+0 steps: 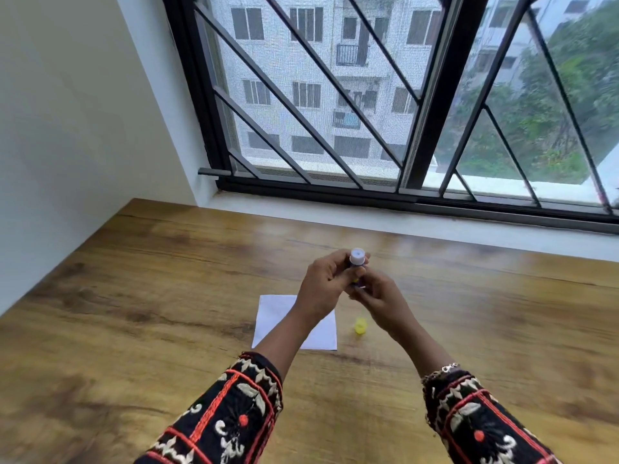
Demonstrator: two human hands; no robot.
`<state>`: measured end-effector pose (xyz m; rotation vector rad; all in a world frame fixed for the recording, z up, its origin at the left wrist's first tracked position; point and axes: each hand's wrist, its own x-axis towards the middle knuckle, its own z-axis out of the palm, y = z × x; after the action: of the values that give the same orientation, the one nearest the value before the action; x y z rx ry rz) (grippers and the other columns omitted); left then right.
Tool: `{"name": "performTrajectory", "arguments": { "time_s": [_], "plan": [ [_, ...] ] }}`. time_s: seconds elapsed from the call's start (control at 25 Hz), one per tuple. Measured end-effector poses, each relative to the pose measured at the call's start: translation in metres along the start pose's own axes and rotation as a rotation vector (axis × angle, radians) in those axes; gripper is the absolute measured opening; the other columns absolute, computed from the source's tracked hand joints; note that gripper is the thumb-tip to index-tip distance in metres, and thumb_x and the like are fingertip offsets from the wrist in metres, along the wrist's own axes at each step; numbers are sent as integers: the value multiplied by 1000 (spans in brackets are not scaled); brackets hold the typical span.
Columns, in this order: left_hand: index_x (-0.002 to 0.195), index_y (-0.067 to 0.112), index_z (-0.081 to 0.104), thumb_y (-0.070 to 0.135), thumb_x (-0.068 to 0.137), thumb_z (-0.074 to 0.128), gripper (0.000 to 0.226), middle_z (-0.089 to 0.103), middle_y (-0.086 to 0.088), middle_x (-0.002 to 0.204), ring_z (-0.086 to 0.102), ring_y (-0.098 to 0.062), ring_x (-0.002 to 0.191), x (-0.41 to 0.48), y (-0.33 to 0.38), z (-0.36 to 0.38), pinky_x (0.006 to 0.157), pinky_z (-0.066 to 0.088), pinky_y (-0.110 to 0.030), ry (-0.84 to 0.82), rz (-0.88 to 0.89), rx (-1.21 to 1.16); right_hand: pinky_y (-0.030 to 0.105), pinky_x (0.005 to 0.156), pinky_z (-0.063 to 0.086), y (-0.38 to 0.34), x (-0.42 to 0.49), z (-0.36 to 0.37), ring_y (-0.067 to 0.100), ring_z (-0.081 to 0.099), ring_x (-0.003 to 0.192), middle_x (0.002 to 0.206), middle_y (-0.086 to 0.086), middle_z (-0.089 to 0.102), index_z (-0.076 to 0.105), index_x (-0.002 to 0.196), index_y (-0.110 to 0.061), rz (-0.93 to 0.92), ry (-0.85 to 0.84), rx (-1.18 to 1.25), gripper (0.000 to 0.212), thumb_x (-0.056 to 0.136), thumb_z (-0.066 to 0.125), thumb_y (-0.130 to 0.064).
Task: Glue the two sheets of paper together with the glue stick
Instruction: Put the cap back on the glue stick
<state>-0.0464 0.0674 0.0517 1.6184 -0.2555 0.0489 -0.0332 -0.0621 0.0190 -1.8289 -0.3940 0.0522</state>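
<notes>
Above the wooden table I hold the glue stick (357,257) upright, its white open tip pointing up. My left hand (323,283) wraps the upper barrel and my right hand (375,298) grips the lower end, hiding most of the tube. The yellow cap (360,326) lies on the table just right of the white paper (275,316). The paper lies flat beneath my left forearm, which covers part of it. I cannot tell whether it is one sheet or two stacked.
The wooden table (150,313) stretches wide to both sides. A white window sill (402,219) and a barred window (368,95) run along the far edge. A white wall (67,128) stands on the left.
</notes>
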Motion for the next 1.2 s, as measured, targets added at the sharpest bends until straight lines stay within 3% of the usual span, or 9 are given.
{"name": "performTrajectory", "arguments": {
  "time_s": [0.16, 0.24, 0.36, 0.48, 0.56, 0.76, 0.96, 1.12, 1.2],
  "plan": [
    [102, 14, 65, 1, 85, 58, 22, 68, -12, 100, 64, -26, 98, 1, 2, 0, 87, 52, -40, 33, 11, 8, 21, 66, 52, -5, 6, -3, -4, 59, 63, 71, 3, 65, 63, 83, -4, 2, 41, -10, 12, 76, 63, 6],
    [100, 13, 66, 0, 85, 58, 21, 69, -12, 95, 64, -20, 89, 3, 2, 2, 84, 53, -37, 66, -1, -17, 32, 66, 52, -6, 8, -1, 4, 57, 61, 68, 4, 64, 62, 84, -3, 11, 92, -30, 16, 71, 71, -1],
    [100, 8, 66, -1, 85, 58, 19, 68, -11, 84, 63, -20, 79, 6, 5, 3, 80, 54, -40, 65, 21, 8, 34, 64, 49, -11, 14, 0, 16, 56, 67, 77, 10, 65, 61, 95, -6, 17, 163, -117, 32, 67, 76, -8],
    [105, 3, 64, -1, 86, 58, 21, 70, -20, 97, 66, -31, 90, 10, 9, -1, 86, 54, -45, 65, 27, 34, 39, 74, 51, -17, 17, -5, 17, 56, 76, 88, 9, 63, 56, 103, -8, 8, 5, -38, 31, 74, 69, -4],
    [107, 2, 63, -1, 86, 57, 22, 69, -17, 107, 65, -27, 99, 11, 11, -3, 90, 53, -39, 59, 32, 49, 38, 76, 51, -19, 17, -9, 17, 57, 79, 85, 11, 61, 59, 94, -8, -7, -78, 18, 19, 79, 62, 3],
    [103, 14, 64, 1, 85, 59, 24, 70, -12, 101, 66, -26, 97, 7, 10, 1, 88, 54, -42, 51, 59, 55, 53, 80, 54, -18, 16, -11, 39, 65, 82, 86, 26, 68, 64, 90, 4, -3, 18, -12, 18, 72, 68, 6],
    [102, 12, 66, -1, 84, 59, 23, 68, -10, 82, 64, -25, 77, 4, 9, 3, 78, 55, -54, 39, 64, 54, 38, 64, 48, -20, 15, -5, 20, 53, 66, 71, 0, 60, 60, 88, -13, 4, 111, -64, 29, 67, 75, -3],
    [99, 12, 64, -3, 84, 58, 22, 69, -10, 103, 66, -24, 96, 7, 10, -2, 87, 54, -47, 33, 53, 81, 51, 82, 53, -18, 15, -12, 38, 62, 87, 92, 22, 65, 60, 100, 0, -36, -18, -13, 23, 78, 62, 5],
    [96, 12, 63, -2, 84, 59, 19, 68, -8, 109, 66, -22, 100, 6, 9, -2, 89, 54, -45, 31, 61, 102, 45, 82, 54, -19, 14, -13, 38, 63, 86, 91, 27, 66, 63, 97, 1, -51, -17, -33, 20, 78, 60, 8]
  ]
}}
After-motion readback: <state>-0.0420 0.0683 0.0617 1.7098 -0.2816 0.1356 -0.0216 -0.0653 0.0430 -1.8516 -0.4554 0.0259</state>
